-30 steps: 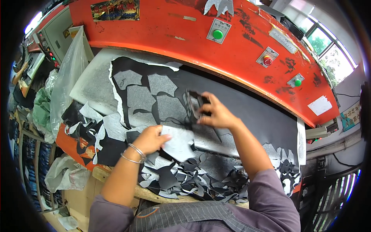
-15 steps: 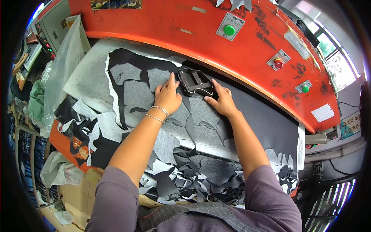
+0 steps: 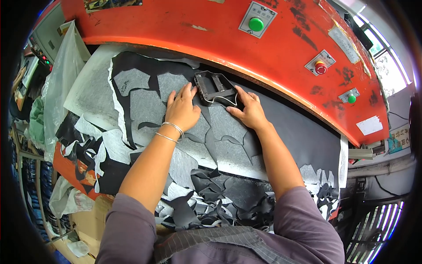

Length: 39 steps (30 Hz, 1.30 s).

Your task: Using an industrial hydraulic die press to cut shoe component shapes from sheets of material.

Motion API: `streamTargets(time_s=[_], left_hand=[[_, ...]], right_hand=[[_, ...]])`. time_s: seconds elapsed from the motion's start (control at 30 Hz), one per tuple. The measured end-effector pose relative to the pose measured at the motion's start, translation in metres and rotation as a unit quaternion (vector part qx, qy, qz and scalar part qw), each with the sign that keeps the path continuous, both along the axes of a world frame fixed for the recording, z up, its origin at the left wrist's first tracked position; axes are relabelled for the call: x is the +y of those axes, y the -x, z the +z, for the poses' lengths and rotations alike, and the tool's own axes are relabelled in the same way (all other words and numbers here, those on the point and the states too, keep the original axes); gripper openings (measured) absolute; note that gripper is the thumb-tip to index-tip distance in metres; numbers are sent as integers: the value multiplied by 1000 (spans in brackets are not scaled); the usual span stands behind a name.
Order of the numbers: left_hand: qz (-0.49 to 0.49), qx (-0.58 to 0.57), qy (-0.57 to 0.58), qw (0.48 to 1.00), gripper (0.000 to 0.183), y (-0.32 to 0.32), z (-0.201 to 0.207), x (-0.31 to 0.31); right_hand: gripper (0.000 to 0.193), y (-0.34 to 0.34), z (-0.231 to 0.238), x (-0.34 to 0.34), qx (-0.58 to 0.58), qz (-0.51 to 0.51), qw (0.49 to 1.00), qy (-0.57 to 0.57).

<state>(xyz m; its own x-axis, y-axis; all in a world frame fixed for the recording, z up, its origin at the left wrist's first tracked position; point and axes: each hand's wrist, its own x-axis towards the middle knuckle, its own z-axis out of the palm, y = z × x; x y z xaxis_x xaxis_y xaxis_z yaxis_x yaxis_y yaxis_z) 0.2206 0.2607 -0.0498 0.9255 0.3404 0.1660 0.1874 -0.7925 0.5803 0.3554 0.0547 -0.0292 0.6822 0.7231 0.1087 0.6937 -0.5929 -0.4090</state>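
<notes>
- We stand before a red press (image 3: 184,28), whose long front bends across the top of the view; fingers are safest well back from its lower lip, since the work lies close beneath it.
- Below it we see a whitish board (image 3: 88,90), bare at the left and worn grey.
- On the board lies our black sheet (image 3: 303,134), unbroken at the right; grey cut shapes (image 3: 147,110) with thin dark strips between them fill its left and middle. We judge that lining up closely with their edges would spare material.
- Nearest us, a pile of black and grey scraps (image 3: 237,191) is best left clear of the sheet, so nothing lodges underneath.
- The dark metal die frame (image 3: 218,94), with its crossbar, rests on the sheet just above the grey shapes, near the press lip, between our hands. It should sit flat, without rocking.
- Our left hand (image 3: 181,110) is loosely spread, fingertips at the frame's left side, not wrapped round it.
- Our right hand (image 3: 249,110) is open too, index finger against the frame's right side and thumb near its lower corner. Light, even pressure from both sides suits small adjustments.
- A thin pale cord (image 3: 224,98) loops along the frame's near edge; we should check that it is not pinched underneath.
</notes>
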Motion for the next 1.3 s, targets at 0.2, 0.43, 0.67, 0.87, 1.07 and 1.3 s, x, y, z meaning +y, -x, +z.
streamTargets(time_s=[0.2,0.43,0.67,0.87,1.07,1.3], left_hand=[[18,-49,48,997,66,3,-1,4],[-27,-279,259,924,17,16,124,-42],[-116,-393,-216,886,25,17,195,-118],[-188,-292,-22,937,28,128,140,-129],[-112,-403,-131,899,30,144,178,-112],[-181,-218,-100,954,35,223,148,-140]], right_hand=[[80,32,27,-24,-4,-37,998,-57],[36,28,148,-197,-101,-203,690,-687],[61,-45,148,-333,-317,-477,679,-459],[70,127,121,-278,-324,-364,774,-404],[87,139,135,-264,-230,-390,779,-433],[68,255,101,-292,-95,-276,871,-395]])
